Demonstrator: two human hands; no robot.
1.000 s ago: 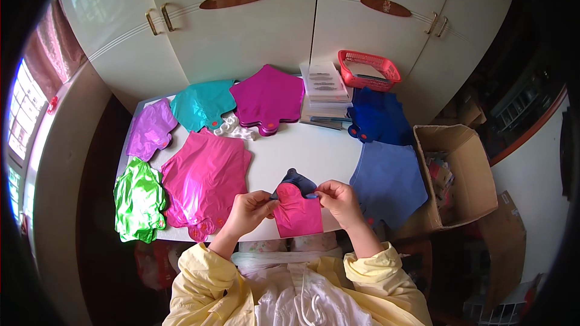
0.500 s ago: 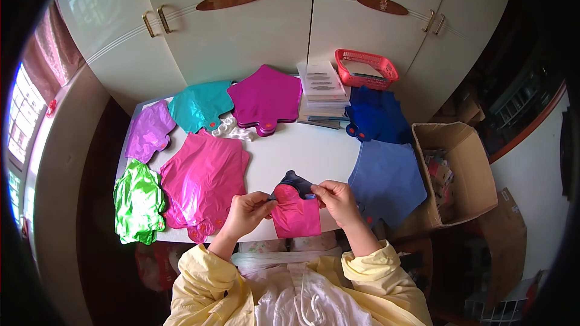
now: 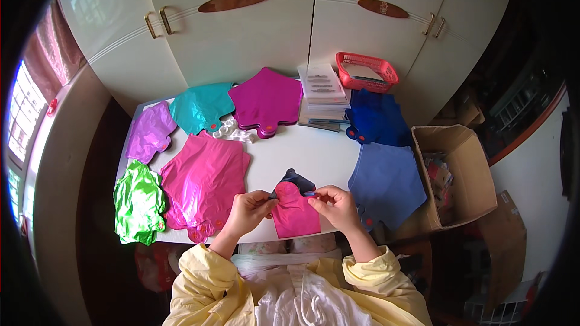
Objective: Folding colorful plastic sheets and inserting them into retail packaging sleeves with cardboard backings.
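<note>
pinching 1 folded pink foil balloon (image 3: 296, 212) at its top edge, our left hand (image 3: 249, 210) and right hand (image 3: 335, 205) closed on it above the white table (image 3: 314, 154).

Head-worn fisheye, steeply above table (image 3: 314, 151)

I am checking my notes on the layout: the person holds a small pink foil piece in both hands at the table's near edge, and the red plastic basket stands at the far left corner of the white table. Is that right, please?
Not quite. The red plastic basket stands at the far right of the white table, behind the stack of white sheets, as the head view shows. The rest holds: the left hand and right hand both hold the small pink foil piece at the near edge.
</note>
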